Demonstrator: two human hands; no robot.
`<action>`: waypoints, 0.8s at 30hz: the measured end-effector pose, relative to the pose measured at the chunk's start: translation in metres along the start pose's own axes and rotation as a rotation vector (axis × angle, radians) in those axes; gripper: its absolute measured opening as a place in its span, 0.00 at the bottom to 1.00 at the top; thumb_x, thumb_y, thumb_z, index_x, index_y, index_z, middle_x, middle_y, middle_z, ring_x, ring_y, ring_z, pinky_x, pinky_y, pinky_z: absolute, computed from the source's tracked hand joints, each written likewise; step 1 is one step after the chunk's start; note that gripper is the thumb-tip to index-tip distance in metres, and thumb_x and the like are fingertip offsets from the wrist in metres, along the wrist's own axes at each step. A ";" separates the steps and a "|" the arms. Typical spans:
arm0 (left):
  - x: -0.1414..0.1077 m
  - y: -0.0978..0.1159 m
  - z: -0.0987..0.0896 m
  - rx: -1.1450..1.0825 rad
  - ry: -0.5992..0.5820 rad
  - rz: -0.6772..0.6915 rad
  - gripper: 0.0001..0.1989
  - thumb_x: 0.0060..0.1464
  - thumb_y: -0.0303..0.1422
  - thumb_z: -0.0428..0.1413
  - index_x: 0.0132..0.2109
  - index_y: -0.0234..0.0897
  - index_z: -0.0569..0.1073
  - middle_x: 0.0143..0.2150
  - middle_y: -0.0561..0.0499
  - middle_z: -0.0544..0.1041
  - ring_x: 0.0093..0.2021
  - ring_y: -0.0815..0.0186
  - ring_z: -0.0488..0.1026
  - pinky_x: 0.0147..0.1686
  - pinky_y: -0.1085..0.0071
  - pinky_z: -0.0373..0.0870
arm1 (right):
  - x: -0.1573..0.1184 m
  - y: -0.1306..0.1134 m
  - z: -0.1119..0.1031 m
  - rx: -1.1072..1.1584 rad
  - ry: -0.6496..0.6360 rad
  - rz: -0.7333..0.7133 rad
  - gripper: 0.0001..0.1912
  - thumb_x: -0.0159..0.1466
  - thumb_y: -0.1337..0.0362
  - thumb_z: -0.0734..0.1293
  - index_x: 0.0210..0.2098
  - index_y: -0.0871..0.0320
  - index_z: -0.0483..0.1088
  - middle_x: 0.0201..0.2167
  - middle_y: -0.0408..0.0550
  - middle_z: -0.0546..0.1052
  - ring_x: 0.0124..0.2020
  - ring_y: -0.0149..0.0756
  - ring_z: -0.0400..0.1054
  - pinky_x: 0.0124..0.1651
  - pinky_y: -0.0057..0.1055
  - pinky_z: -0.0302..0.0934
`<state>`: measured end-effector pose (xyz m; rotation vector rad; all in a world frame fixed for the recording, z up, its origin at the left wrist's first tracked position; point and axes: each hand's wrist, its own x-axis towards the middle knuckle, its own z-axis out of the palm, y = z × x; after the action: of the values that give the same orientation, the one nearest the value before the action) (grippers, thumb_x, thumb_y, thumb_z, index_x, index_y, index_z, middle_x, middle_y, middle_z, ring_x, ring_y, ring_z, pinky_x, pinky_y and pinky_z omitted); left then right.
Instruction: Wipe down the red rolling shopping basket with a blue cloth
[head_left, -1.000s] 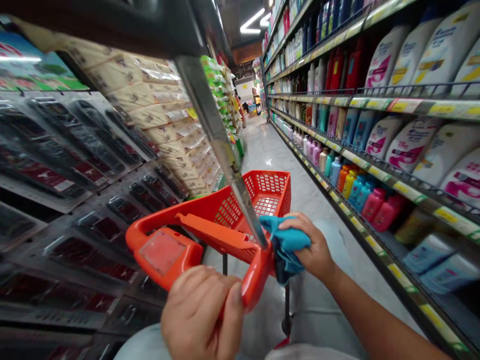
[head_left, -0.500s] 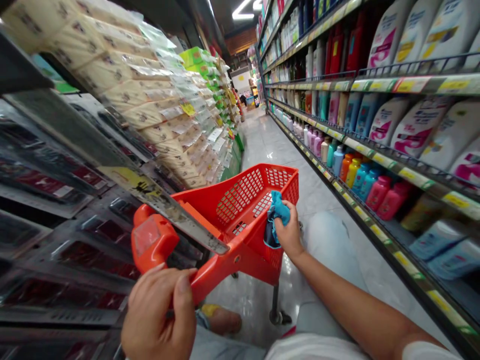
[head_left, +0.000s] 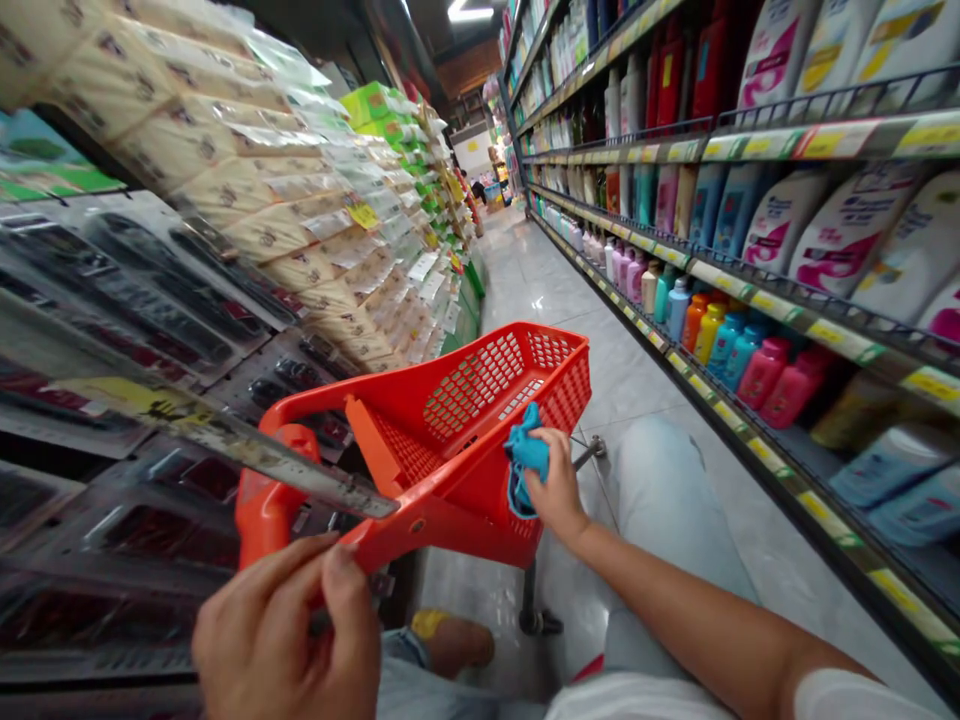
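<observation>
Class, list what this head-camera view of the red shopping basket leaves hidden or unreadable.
Head view:
Blue cloth: partly hidden by the right hand.
Left hand: wrist cut off by the bottom edge.
Shelf labels: too small to read.
Far aisle end: too small and blurred.

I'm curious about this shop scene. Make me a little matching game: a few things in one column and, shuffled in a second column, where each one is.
Things:
1. Blue cloth
2. Left hand
3. Pink bottles
4. Cream packs

Places:
A. Stacked high on the person's left
B. Held in the right hand
C. Standing on a low shelf on the person's right
D. At the handle of the red shopping cart

Right pairs: 1-B, 2-D, 3-C, 4-A
</observation>
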<state>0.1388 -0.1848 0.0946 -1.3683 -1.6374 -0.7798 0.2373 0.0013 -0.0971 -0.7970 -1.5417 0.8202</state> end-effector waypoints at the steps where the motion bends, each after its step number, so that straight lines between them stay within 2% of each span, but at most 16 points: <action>1: 0.005 0.009 0.007 -0.059 -0.025 0.061 0.03 0.58 0.26 0.59 0.39 0.37 0.76 0.40 0.47 0.80 0.43 0.59 0.76 0.49 0.58 0.71 | -0.011 -0.003 0.002 0.021 -0.101 -0.055 0.28 0.55 0.75 0.63 0.54 0.51 0.65 0.53 0.52 0.69 0.56 0.45 0.68 0.61 0.42 0.64; 2: 0.011 0.018 0.016 -0.124 -0.101 0.113 0.05 0.58 0.26 0.59 0.41 0.37 0.76 0.42 0.46 0.80 0.45 0.58 0.77 0.50 0.58 0.72 | -0.020 -0.006 0.004 0.037 -0.194 -0.103 0.30 0.53 0.75 0.64 0.54 0.50 0.65 0.54 0.51 0.68 0.56 0.45 0.68 0.60 0.41 0.66; 3: 0.018 0.027 0.027 -0.173 -0.228 0.206 0.06 0.58 0.27 0.59 0.43 0.38 0.77 0.42 0.47 0.81 0.45 0.60 0.77 0.50 0.61 0.73 | -0.025 -0.007 0.006 0.045 -0.258 -0.132 0.31 0.52 0.75 0.64 0.55 0.49 0.65 0.54 0.50 0.68 0.56 0.46 0.69 0.59 0.41 0.67; 4: 0.025 0.034 0.040 -0.155 -0.340 0.234 0.08 0.60 0.30 0.57 0.46 0.38 0.76 0.44 0.46 0.81 0.47 0.59 0.78 0.51 0.62 0.73 | -0.025 -0.006 0.008 0.046 -0.286 -0.139 0.32 0.52 0.75 0.64 0.55 0.49 0.65 0.54 0.50 0.68 0.56 0.46 0.69 0.59 0.42 0.67; 5: 0.031 0.039 0.054 -0.091 -0.448 0.237 0.11 0.63 0.33 0.55 0.50 0.37 0.76 0.46 0.45 0.82 0.48 0.58 0.78 0.51 0.61 0.73 | -0.020 -0.003 0.009 0.040 -0.248 -0.116 0.31 0.52 0.74 0.64 0.54 0.49 0.65 0.54 0.50 0.68 0.57 0.46 0.68 0.60 0.42 0.66; 7: 0.041 0.043 0.083 0.111 -0.692 0.171 0.18 0.66 0.38 0.49 0.57 0.34 0.73 0.48 0.41 0.82 0.47 0.56 0.79 0.46 0.62 0.74 | 0.000 0.008 0.011 0.014 -0.043 0.007 0.27 0.55 0.73 0.62 0.53 0.52 0.64 0.52 0.52 0.68 0.57 0.46 0.67 0.62 0.45 0.64; 9: 0.045 0.040 0.106 0.288 -0.908 0.092 0.20 0.69 0.38 0.43 0.56 0.34 0.74 0.44 0.41 0.83 0.41 0.56 0.81 0.37 0.65 0.72 | 0.018 0.019 0.016 -0.019 0.158 0.138 0.24 0.57 0.73 0.60 0.53 0.54 0.63 0.51 0.54 0.68 0.57 0.46 0.65 0.63 0.47 0.61; 10: 0.046 0.038 0.115 0.341 -0.974 0.071 0.21 0.69 0.37 0.41 0.53 0.35 0.75 0.41 0.41 0.83 0.39 0.56 0.81 0.33 0.66 0.69 | 0.019 0.022 0.020 -0.028 0.202 0.173 0.23 0.58 0.74 0.59 0.53 0.54 0.62 0.51 0.55 0.68 0.57 0.45 0.64 0.63 0.47 0.61; 11: 0.045 0.035 0.121 0.369 -1.008 0.065 0.21 0.69 0.36 0.40 0.49 0.35 0.76 0.37 0.41 0.82 0.37 0.56 0.81 0.31 0.67 0.67 | 0.015 0.023 0.025 -0.029 0.202 0.181 0.23 0.58 0.74 0.59 0.53 0.54 0.61 0.51 0.54 0.68 0.57 0.45 0.64 0.63 0.45 0.61; 13: 0.043 0.031 0.129 0.386 -1.004 0.081 0.22 0.69 0.36 0.39 0.44 0.35 0.77 0.33 0.41 0.81 0.35 0.55 0.81 0.29 0.68 0.63 | -0.008 0.020 0.038 -0.001 0.106 0.129 0.24 0.56 0.76 0.61 0.52 0.53 0.62 0.49 0.53 0.69 0.55 0.44 0.66 0.61 0.42 0.63; 15: 0.040 0.027 0.131 0.407 -0.987 0.091 0.23 0.69 0.36 0.38 0.43 0.35 0.77 0.33 0.40 0.81 0.35 0.54 0.81 0.27 0.69 0.61 | -0.039 0.018 0.052 0.062 -0.060 0.058 0.27 0.51 0.77 0.63 0.50 0.54 0.63 0.48 0.52 0.69 0.52 0.44 0.69 0.57 0.39 0.67; 17: 0.038 0.023 0.131 0.425 -0.969 0.101 0.24 0.69 0.37 0.37 0.43 0.36 0.76 0.34 0.40 0.81 0.35 0.54 0.81 0.26 0.69 0.59 | -0.059 0.024 0.062 0.109 -0.139 0.069 0.27 0.48 0.78 0.64 0.47 0.55 0.64 0.46 0.51 0.69 0.50 0.44 0.70 0.55 0.39 0.68; 18: 0.037 0.021 0.130 0.434 -0.961 0.104 0.24 0.69 0.38 0.37 0.42 0.36 0.76 0.34 0.40 0.82 0.35 0.54 0.81 0.26 0.69 0.59 | -0.062 0.030 0.064 0.114 -0.118 0.111 0.26 0.48 0.78 0.64 0.46 0.55 0.64 0.45 0.50 0.70 0.50 0.44 0.70 0.55 0.38 0.68; 21: 0.035 0.014 0.130 0.456 -0.947 0.126 0.25 0.70 0.39 0.35 0.43 0.39 0.76 0.34 0.44 0.82 0.34 0.56 0.82 0.26 0.70 0.61 | -0.050 0.056 0.064 0.061 0.090 0.295 0.21 0.55 0.76 0.61 0.47 0.54 0.60 0.45 0.51 0.68 0.49 0.42 0.68 0.56 0.38 0.65; 24: 0.034 0.010 0.129 0.465 -0.941 0.156 0.29 0.71 0.43 0.30 0.43 0.42 0.75 0.34 0.49 0.81 0.35 0.58 0.82 0.27 0.69 0.62 | -0.038 0.076 0.062 0.024 0.196 0.391 0.19 0.60 0.73 0.59 0.49 0.56 0.56 0.46 0.54 0.65 0.48 0.42 0.66 0.54 0.37 0.65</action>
<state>0.1199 -0.0554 0.0660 -1.5698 -2.1672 0.4239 0.1837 0.0042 -0.1875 -1.1478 -1.2167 1.0076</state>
